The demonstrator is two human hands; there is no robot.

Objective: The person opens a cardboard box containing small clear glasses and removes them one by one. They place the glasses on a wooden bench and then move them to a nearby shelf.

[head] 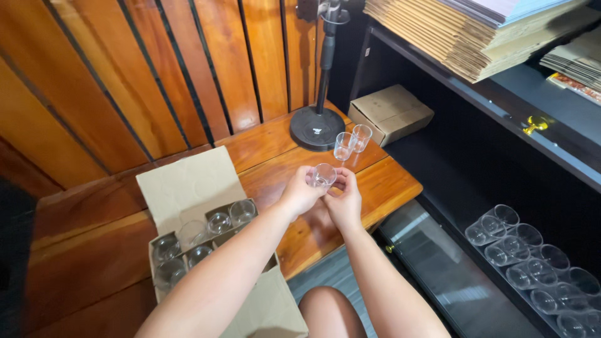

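Both hands hold one small clear glass [323, 174] above the wooden table [388, 181]. My left hand [300, 193] grips it from the left, and my right hand [344, 199] cups it from below and the right. Two more clear glasses [351, 142] stand upright together just beyond, near the table's far edge. An open cardboard box [188, 188] with dividers sits to the left under my left forearm, with several clear glasses [219, 222] in its cells.
A black stand with a round base [317, 128] rises behind the two glasses. A closed small cardboard box [390, 112] sits at the back right. Rows of clear glasses [532, 263] lie low on the right. Flattened cardboard [463, 37] is stacked on a shelf above.
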